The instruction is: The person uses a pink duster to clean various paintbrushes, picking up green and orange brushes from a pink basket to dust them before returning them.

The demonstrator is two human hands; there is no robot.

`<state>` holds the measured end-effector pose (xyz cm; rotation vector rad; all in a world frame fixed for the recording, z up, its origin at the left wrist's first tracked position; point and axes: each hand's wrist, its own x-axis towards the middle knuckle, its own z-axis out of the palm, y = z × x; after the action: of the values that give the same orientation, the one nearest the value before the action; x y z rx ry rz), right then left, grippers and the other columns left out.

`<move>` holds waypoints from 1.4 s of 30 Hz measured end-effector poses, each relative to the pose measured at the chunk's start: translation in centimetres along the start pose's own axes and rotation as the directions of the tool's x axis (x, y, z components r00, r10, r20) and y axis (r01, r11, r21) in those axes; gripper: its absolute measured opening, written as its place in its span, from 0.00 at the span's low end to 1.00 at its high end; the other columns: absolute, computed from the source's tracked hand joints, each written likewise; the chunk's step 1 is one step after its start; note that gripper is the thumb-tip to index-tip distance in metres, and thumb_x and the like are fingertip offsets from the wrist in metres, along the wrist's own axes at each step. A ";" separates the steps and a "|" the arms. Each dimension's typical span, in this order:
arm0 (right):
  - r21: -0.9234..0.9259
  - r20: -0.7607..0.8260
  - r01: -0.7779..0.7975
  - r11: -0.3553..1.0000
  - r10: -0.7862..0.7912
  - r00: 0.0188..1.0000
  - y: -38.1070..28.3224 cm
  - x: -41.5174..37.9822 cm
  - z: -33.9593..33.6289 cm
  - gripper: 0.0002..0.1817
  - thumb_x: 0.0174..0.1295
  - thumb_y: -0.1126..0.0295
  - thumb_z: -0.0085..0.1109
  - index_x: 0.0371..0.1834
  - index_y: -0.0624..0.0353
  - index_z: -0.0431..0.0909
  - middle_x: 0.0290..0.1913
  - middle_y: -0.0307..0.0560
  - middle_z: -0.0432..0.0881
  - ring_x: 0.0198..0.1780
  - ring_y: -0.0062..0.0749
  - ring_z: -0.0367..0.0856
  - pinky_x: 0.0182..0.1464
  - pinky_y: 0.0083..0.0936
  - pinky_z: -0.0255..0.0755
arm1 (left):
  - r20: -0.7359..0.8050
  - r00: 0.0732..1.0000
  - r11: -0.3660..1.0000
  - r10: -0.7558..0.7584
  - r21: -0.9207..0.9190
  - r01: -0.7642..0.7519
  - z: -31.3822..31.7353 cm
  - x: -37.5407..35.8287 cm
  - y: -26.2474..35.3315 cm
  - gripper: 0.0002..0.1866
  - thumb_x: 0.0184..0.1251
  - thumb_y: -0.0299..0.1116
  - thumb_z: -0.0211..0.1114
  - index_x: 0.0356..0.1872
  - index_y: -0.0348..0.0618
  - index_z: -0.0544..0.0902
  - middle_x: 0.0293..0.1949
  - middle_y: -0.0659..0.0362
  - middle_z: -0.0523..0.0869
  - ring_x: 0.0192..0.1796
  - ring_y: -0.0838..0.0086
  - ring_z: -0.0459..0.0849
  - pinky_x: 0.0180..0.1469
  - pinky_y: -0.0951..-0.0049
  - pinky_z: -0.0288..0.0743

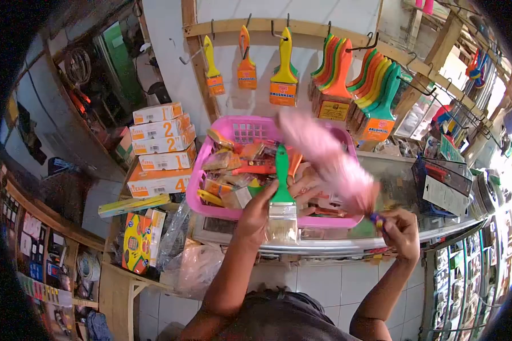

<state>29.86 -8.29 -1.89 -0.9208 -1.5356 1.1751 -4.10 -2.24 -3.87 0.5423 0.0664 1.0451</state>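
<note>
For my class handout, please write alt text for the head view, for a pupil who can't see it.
A person's left hand holds a green-handled paintbrush over the near rim of a filled pink basket, while the right hand grips a blurred, fluffy pink duster. Behind, more paintbrushes hang along a wooden rail; stacked boxes stand to the left.

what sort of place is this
Probably a small hardware or paint-supply shop, judging by the hanging labelled paintbrushes, the stacked numbered boxes and the counter.
</note>
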 end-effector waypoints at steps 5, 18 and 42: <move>-0.018 0.054 -0.019 1.000 0.020 0.998 -0.8 -0.2 -0.4 0.16 0.59 0.64 0.74 0.40 0.68 0.87 0.27 0.51 0.86 0.24 0.25 0.82 0.27 0.20 0.73 | 0.068 0.998 1.000 0.015 -0.020 -0.014 -1.1 0.1 -0.1 0.18 0.79 0.46 0.51 0.59 0.48 0.78 0.77 0.49 0.60 0.77 0.49 0.61 0.71 0.43 0.64; -0.198 0.167 -0.048 0.979 0.082 0.982 0.0 -1.0 -1.1 0.18 0.59 0.60 0.73 0.36 0.68 0.88 0.26 0.48 0.86 0.22 0.23 0.81 0.24 0.21 0.72 | 0.006 1.000 0.965 0.023 -0.260 -0.020 -1.6 0.3 -0.1 0.20 0.80 0.50 0.48 0.52 0.43 0.76 0.35 0.59 0.74 0.39 0.69 0.75 0.43 0.61 0.71; -0.128 -0.229 -0.250 0.960 0.216 0.949 -2.0 -1.8 -1.5 0.20 0.49 0.61 0.80 0.34 0.69 0.89 0.28 0.53 0.88 0.27 0.27 0.85 0.30 0.19 0.75 | -0.155 0.987 0.998 0.044 -0.028 -0.048 -0.7 0.5 -0.6 0.26 0.81 0.48 0.46 0.72 0.45 0.65 0.71 0.50 0.71 0.68 0.53 0.74 0.67 0.40 0.70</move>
<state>31.73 -10.09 -0.32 -1.3210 -1.3847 1.0893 -3.60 -1.76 -4.67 0.4349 0.1744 1.1304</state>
